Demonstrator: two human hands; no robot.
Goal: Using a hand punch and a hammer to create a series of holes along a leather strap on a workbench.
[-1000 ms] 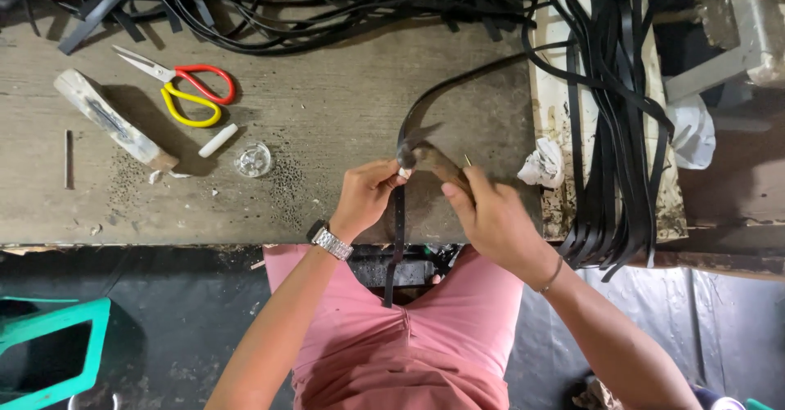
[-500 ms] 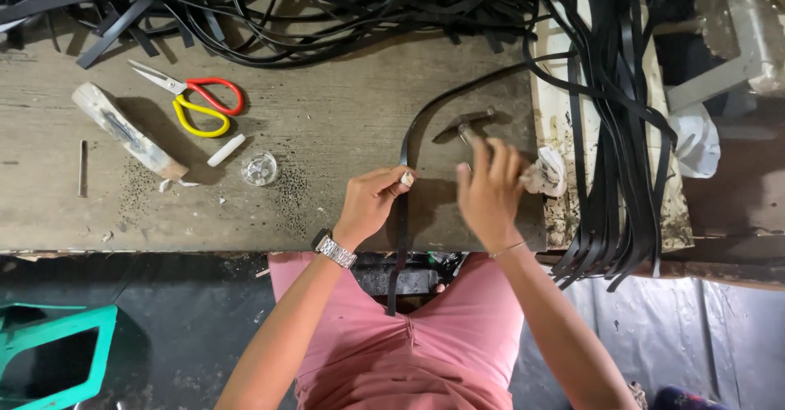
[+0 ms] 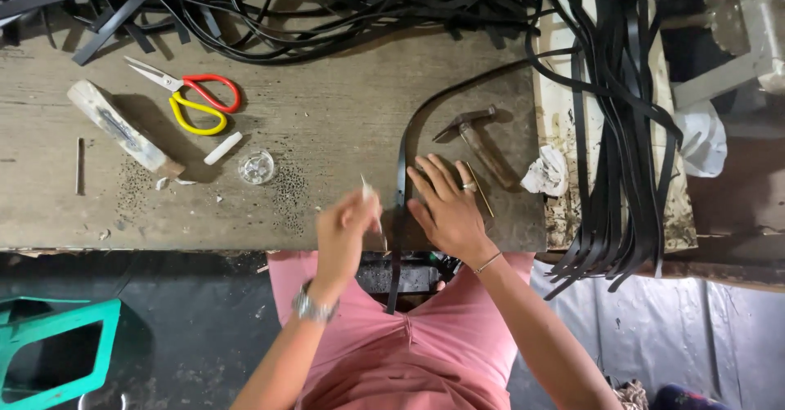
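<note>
With the right hand [image 3: 446, 206] flat on the strap [image 3: 401, 189] at the desk's [image 3: 327, 132] 6 o'clock edge and the left hand [image 3: 347, 230] pinching a white marker [image 3: 366, 188], the strap may slip, likely skewing the mark.

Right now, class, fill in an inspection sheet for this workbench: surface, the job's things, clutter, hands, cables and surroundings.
Surface: worn wooden bench, speckled with dark grit.
Job's things: black strap curves across the bench and hangs over the near edge; small pale tool beside it.
Clutter: hammer, red-and-yellow scissors, wooden block, small clear dish, white stick, crumpled rag.
Hands: left hand grips the pale tool, blurred; right hand lies flat, fingers spread, beside the strap.
Cables: nothing seen; only a tangle of black strips at the back and right.
Surroundings: teal frame on the dark floor.
</note>
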